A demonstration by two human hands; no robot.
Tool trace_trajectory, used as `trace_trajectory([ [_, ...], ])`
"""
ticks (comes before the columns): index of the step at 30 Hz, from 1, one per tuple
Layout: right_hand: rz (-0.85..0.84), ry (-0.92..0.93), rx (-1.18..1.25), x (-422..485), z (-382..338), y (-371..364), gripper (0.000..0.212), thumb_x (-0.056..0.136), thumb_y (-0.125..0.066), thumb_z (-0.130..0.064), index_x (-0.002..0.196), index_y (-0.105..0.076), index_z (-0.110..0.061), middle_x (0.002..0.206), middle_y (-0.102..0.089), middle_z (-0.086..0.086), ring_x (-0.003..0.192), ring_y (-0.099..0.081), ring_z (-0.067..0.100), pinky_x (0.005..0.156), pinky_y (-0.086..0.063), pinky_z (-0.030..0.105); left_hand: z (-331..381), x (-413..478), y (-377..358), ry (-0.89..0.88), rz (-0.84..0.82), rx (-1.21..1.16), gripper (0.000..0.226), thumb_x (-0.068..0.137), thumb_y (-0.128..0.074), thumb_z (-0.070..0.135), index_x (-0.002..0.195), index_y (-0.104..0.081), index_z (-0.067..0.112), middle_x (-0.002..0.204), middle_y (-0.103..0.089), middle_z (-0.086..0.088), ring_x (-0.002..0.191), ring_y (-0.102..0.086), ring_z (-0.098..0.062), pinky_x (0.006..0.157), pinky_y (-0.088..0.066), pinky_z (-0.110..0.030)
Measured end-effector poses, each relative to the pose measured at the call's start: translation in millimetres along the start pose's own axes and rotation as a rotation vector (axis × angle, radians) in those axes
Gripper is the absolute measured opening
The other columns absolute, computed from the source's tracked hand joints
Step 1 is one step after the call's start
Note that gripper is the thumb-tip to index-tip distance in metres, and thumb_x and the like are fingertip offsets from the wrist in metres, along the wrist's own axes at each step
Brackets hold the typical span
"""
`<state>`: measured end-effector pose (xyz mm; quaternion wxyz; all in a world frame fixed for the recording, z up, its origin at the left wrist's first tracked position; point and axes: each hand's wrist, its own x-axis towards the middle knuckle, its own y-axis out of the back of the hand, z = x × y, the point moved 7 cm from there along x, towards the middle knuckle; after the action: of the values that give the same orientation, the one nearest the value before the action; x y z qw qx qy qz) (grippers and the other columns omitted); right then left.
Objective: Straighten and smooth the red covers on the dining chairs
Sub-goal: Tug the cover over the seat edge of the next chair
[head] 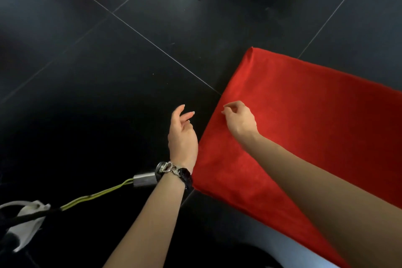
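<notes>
Head view, looking down. Nearest: two bare forearms reach forward; black strap with silver clasp (174, 169) on left wrist. Left hand (182, 135) hangs over dark tiled floor (108, 50), just beside left edge of red cover (304, 115), fingers loose and spread, holding nothing. Right hand (240, 121) over cover near same edge, fingers curled down toward cloth; cannot tell whether they pinch it. Hands apart. Cover lies smooth across chair seat, stretching right and away.
</notes>
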<state>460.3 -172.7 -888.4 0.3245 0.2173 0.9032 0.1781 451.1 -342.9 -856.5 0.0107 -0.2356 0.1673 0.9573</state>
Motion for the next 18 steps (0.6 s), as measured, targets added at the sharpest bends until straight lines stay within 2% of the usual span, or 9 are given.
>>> trace_trajectory([
  [2,0.001,0.097,-0.081,12.7,-6.3,-4.8,0.022,0.096,-0.043,-0.022,0.111,-0.059,-0.019,0.107,-0.066,0.001,0.082,-0.059,0.014,0.063,-0.044,0.025,-5.1,9.3,-5.2,-0.012,0.003,-0.004,0.044,0.100,-0.034,0.007,0.135,-0.042,0.032,0.120,-0.057,0.020,0.119,-0.047,-0.003,0.071,-0.029,-0.008],
  [4,0.010,0.225,-0.218,22.7,-16.0,-11.0,0.023,0.095,-0.043,-0.022,0.111,-0.059,-0.018,0.107,-0.066,0.004,0.096,-0.059,0.023,0.076,-0.046,0.032,-9.1,15.9,-9.5,-0.023,0.010,-0.007,0.044,0.100,-0.033,0.008,0.136,-0.042,0.032,0.121,-0.055,0.020,0.121,-0.045,-0.003,0.072,-0.029,-0.008],
  [7,-0.012,0.510,-0.589,32.3,-33.1,-25.5,0.023,0.096,-0.042,-0.024,0.111,-0.059,-0.019,0.112,-0.062,0.003,0.108,-0.050,0.024,0.087,-0.035,0.036,-16.4,19.2,-16.3,-0.037,0.017,0.006,0.044,0.101,-0.032,0.010,0.137,-0.040,0.033,0.124,-0.054,0.019,0.124,-0.045,-0.004,0.085,-0.030,-0.012],
  [11,-0.099,0.789,-0.953,38.2,-34.7,-40.5,0.025,0.096,-0.040,-0.030,0.111,-0.058,-0.022,0.111,-0.059,-0.002,0.107,-0.047,0.019,0.090,-0.025,0.036,-24.6,21.7,-22.3,-0.044,0.032,0.035,0.045,0.101,-0.032,0.009,0.138,-0.039,0.033,0.127,-0.053,0.017,0.125,-0.044,-0.005,0.094,-0.031,-0.019],
  [14,-0.187,0.883,-1.046,38.2,-32.9,-46.7,0.029,0.097,-0.037,-0.037,0.110,-0.059,-0.023,0.109,-0.059,-0.004,0.109,-0.050,0.017,0.099,-0.021,0.039,-25.2,24.2,-23.4,-0.047,0.038,0.046,0.046,0.101,-0.031,0.008,0.139,-0.038,0.034,0.128,-0.052,0.017,0.125,-0.044,-0.005,0.097,-0.031,-0.021],
  [18,-0.371,0.901,-1.245,39.9,-31.1,-53.2,0.051,0.097,-0.025,-0.058,0.101,-0.062,-0.023,0.100,-0.060,-0.006,0.109,-0.049,0.015,0.108,-0.018,0.046,-26.3,19.8,-28.6,-0.036,0.006,0.089,0.046,0.101,-0.031,0.011,0.141,-0.036,0.034,0.125,-0.050,0.019,0.125,-0.043,-0.006,0.100,-0.035,-0.025],
])
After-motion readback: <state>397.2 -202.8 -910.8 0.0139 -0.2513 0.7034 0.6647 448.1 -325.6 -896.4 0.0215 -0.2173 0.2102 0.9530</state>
